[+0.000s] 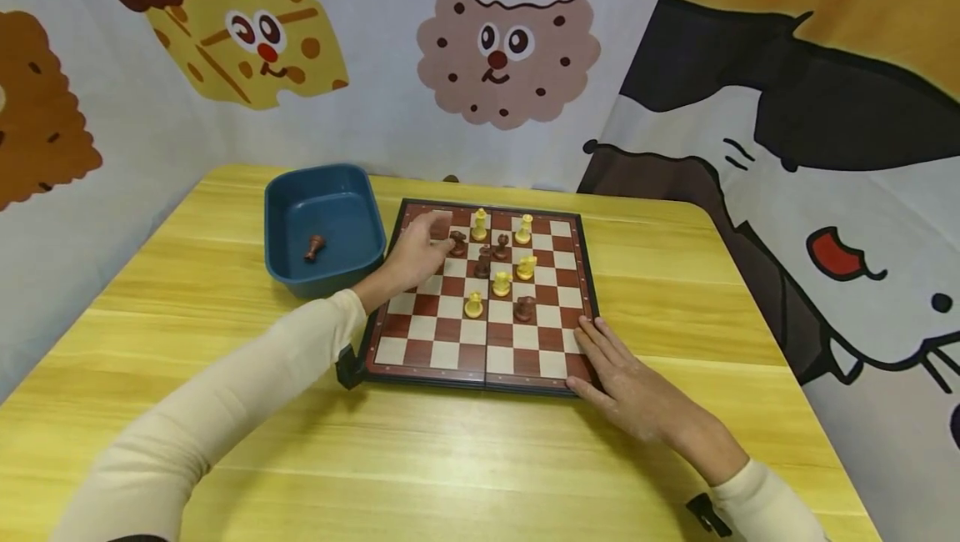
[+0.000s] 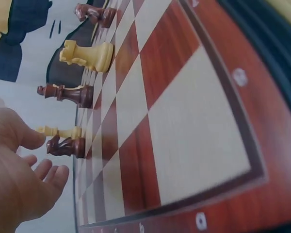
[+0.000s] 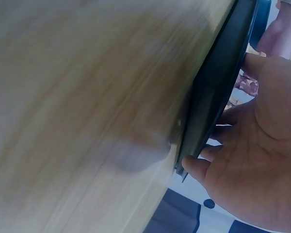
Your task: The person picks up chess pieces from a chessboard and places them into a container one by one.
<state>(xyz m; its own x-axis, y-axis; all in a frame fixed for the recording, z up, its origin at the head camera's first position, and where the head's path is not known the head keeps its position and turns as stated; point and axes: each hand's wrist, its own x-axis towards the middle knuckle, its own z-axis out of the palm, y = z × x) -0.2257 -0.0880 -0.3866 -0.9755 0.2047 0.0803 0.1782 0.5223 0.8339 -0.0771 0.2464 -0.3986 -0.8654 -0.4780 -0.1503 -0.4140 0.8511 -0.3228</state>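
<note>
Over the far left part of a chessboard (image 1: 457, 354) is my left hand (image 1: 416, 254), its thumb right beside a dark brown knight (image 1: 458, 243). In the left wrist view, the thumb and fingers are spread apart with nothing between them, and that knight (image 2: 67, 146) stands just past them. Close by are a pale yellow piece (image 1: 479, 227) and a tall dark piece (image 1: 483, 262). My right hand (image 1: 626, 388) rests on the board's near right corner, fingers extended along its edge. From the right wrist view, its fingers lie against the board's dark side (image 3: 211, 92).
A blue plastic bin (image 1: 326, 282) stands left of the board, with one dark chess piece (image 1: 315, 248) lying inside. Several other pieces stand mid-board, among them a yellow rook (image 1: 523, 230) and a dark knight (image 1: 524, 308). A printed cloth (image 1: 360, 133) hangs behind the wooden table (image 1: 420, 467).
</note>
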